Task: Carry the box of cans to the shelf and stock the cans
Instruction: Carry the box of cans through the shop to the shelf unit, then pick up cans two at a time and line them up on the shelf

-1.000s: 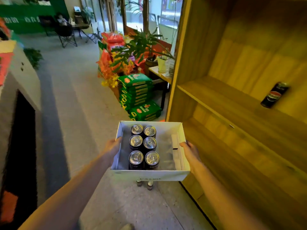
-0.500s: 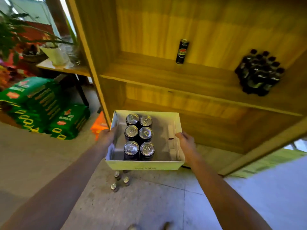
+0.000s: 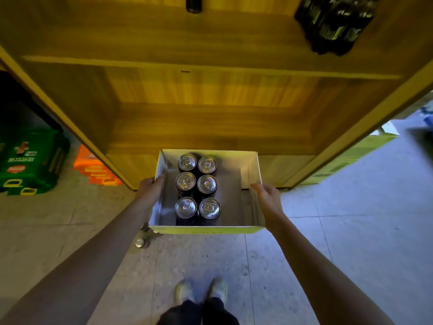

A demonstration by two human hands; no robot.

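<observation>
I hold an open white cardboard box (image 3: 234, 202) level in front of me, above the floor. My left hand (image 3: 150, 187) grips its left wall and my right hand (image 3: 267, 198) grips its right wall. Several dark cans with silver tops (image 3: 198, 186) stand upright in two rows in the box's left half. The wooden shelf unit (image 3: 210, 113) stands directly ahead. A single dark can (image 3: 193, 4) stands on its upper board, and a shrink-wrapped pack of dark bottles (image 3: 335, 22) sits to its right.
Loose cans (image 3: 140, 242) stand on the floor under the box's left corner. Green sacks (image 3: 30, 160) and an orange pack (image 3: 93, 167) lie left of the shelf. A pale green carton (image 3: 351, 156) lies at the right. My shoes (image 3: 201, 290) are below.
My view has swung right and down, from the room to facing the shelf squarely. The box has come close to the lowest shelf. Both hands keep the same grip.
</observation>
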